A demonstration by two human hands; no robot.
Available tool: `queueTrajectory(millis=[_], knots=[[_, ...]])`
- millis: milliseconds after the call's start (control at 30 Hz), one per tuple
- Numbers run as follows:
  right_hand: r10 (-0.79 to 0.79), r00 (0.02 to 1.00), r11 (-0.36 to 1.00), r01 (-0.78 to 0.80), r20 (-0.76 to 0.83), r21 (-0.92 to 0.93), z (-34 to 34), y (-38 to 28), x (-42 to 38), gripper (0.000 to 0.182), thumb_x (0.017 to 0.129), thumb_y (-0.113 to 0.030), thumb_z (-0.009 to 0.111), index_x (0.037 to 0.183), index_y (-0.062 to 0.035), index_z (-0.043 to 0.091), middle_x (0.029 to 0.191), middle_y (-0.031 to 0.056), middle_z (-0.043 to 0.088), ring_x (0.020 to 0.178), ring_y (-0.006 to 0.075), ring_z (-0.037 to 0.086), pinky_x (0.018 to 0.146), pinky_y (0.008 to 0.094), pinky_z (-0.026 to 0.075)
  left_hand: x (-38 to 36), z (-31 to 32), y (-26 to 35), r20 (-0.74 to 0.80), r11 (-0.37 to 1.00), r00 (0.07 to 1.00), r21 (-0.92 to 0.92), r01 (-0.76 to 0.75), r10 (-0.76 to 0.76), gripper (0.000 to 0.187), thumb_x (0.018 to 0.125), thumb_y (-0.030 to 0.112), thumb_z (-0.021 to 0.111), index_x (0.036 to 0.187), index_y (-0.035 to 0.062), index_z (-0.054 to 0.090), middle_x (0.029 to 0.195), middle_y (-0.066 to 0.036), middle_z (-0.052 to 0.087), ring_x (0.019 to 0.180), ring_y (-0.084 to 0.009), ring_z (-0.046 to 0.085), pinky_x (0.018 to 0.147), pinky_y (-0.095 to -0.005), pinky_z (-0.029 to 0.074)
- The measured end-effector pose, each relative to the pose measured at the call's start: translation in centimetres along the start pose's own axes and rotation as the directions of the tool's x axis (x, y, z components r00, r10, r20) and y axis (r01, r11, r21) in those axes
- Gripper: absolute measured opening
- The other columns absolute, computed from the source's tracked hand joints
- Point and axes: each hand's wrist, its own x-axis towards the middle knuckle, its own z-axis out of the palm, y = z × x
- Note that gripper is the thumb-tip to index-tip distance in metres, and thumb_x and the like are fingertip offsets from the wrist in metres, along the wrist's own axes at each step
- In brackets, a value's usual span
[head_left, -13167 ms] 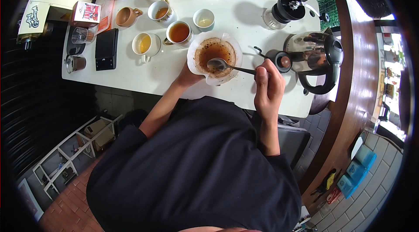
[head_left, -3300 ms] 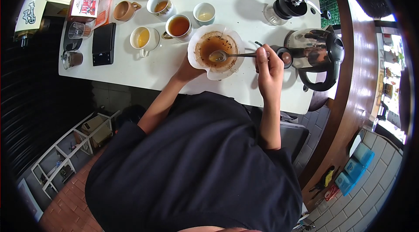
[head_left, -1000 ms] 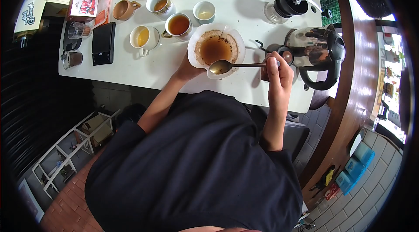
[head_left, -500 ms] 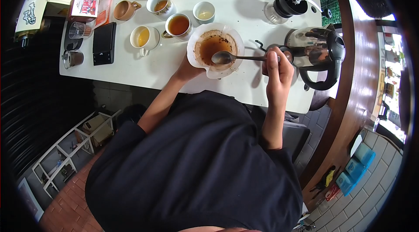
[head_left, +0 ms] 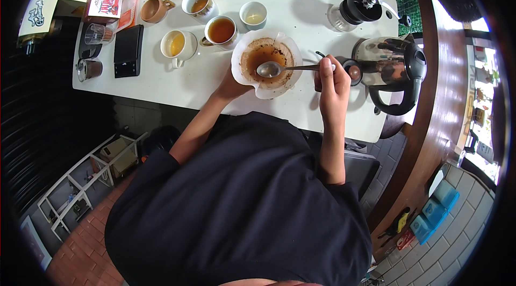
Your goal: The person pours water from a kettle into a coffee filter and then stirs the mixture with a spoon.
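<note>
Spoon in coffee filter, near tabletop's front edge.
Left hand (head_left: 230, 88) cups the paper filter (head_left: 266, 63) from its near side; right hand (head_left: 330, 83) clenched on spoon (head_left: 279, 69) handle, bowl over brown liquid; kettle (head_left: 391, 68) at right edge.

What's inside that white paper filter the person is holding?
The paper filter holds brown liquid with dark grounds clinging to its sides, and the spoon bowl sits in it. What lies beneath the filter is hidden.
</note>
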Motion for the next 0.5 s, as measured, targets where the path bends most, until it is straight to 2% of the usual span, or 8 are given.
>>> queueTrajectory(millis=[500], knots=[[-0.004, 1.0, 0.998, 0.004, -0.013, -0.06, 0.02, 0.42, 0.43, 0.039, 0.106, -0.029, 0.047, 0.077, -0.002, 0.049, 0.059, -0.0046, 0.038, 0.056, 0.0044, 0.032, 0.05, 0.0245, 0.025, -0.02, -0.21, -0.03, 0.001, 0.999, 1.0, 0.053, -0.003, 0.003, 0.068, 0.078, 0.009, 0.082, 0.138, 0.0053, 0.048, 0.131, -0.008, 0.059, 0.121, -0.0193, 0.057, 0.106, -0.037, 0.045]])
